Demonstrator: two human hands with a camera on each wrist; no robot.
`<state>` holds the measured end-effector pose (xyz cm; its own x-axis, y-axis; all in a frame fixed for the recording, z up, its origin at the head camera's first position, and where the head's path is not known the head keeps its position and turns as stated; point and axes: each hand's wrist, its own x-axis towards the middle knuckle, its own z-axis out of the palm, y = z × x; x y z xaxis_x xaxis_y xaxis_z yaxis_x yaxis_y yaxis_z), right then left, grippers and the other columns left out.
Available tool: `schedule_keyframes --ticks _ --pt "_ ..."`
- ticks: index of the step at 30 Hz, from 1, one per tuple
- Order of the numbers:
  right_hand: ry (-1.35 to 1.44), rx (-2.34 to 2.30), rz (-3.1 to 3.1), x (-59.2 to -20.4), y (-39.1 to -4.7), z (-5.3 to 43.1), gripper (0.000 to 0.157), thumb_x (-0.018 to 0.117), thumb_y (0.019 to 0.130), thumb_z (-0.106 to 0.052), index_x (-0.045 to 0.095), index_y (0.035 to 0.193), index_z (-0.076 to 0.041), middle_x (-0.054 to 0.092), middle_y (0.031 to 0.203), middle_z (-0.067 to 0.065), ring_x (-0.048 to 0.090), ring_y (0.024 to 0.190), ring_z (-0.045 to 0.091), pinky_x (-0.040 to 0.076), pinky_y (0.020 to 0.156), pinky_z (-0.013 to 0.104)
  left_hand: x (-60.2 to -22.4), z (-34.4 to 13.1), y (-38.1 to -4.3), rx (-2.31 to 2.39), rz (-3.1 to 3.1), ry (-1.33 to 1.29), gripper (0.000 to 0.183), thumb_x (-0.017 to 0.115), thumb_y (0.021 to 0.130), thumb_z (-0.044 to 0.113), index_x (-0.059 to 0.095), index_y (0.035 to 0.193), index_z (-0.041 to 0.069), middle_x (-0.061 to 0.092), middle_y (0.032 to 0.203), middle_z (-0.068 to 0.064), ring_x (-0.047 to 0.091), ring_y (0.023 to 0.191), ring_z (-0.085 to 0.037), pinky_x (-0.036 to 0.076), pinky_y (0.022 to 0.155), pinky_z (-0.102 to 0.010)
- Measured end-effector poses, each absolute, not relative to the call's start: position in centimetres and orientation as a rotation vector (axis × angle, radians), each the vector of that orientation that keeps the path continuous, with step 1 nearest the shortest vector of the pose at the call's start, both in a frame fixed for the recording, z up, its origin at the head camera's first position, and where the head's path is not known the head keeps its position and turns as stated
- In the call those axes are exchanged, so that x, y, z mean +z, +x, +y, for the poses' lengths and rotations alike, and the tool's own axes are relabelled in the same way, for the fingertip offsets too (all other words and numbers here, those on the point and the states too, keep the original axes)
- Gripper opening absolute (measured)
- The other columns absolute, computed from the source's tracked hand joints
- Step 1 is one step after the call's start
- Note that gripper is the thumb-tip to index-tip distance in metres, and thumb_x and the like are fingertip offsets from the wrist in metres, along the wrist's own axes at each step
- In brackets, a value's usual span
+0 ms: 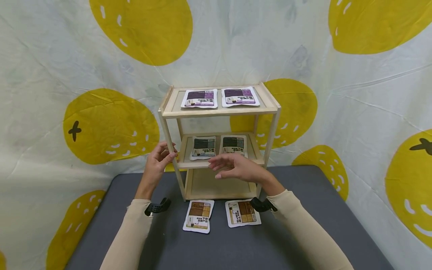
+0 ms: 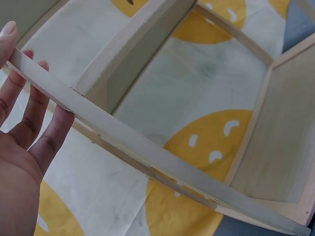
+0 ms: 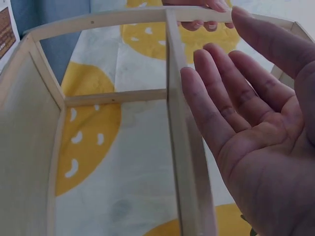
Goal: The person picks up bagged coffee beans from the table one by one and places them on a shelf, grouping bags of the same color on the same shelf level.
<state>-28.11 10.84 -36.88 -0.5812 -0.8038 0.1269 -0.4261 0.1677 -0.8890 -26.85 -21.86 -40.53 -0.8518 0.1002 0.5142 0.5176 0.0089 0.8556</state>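
Observation:
A small wooden three-tier shelf (image 1: 216, 164) stands against the patterned cloth. My left hand (image 1: 159, 160) is at its left front post (image 2: 118, 125), thumb on one side and fingers round the other in the left wrist view. In front of the middle tier hovers my right hand (image 1: 241, 168), holding nothing, its fingers loosely bent and palm showing in the right wrist view. Behind it, a dark-labelled pouch (image 1: 233, 144) is partly covered; another dark-labelled pouch (image 1: 203, 147) lies to its left. On the top tier lie two purple-labelled pouches, one left (image 1: 200, 99) and one right (image 1: 239, 96).
Two brown-labelled pouches lie on the grey table (image 1: 199, 253) before the shelf: one left (image 1: 198, 216) and one right (image 1: 241, 213), the latter partly under the right wrist's black strap (image 1: 262, 205). A cloth (image 1: 216, 45) with yellow fruit prints hangs behind.

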Motion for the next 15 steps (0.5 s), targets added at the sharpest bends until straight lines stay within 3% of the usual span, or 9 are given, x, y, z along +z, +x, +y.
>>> schedule_keyframes --ticks 8,15 --pt "-1.184 -1.41 2.033 -38.2 -27.1 10.8 0.052 0.074 0.093 -0.01 0.057 0.142 -0.008 0.066 0.131 0.007 0.065 0.119 0.024 0.051 0.103 0.05 -40.7 -21.8 -26.9 -1.908 -1.99 -0.617 0.026 0.062 0.101 0.006 0.059 0.126 0.007 0.056 0.112 -0.028 0.064 0.102 -0.035 0.06 0.085 -0.033" --pt "-1.167 -1.404 2.013 -39.7 -26.4 10.7 0.048 0.074 0.094 -0.01 0.059 0.139 -0.011 0.067 0.129 0.007 0.066 0.118 0.024 0.049 0.104 0.052 -40.7 -21.8 -26.8 -1.919 -1.984 -0.597 0.026 0.062 0.1 0.005 0.059 0.126 0.006 0.055 0.113 -0.032 0.063 0.104 -0.038 0.06 0.085 -0.033"
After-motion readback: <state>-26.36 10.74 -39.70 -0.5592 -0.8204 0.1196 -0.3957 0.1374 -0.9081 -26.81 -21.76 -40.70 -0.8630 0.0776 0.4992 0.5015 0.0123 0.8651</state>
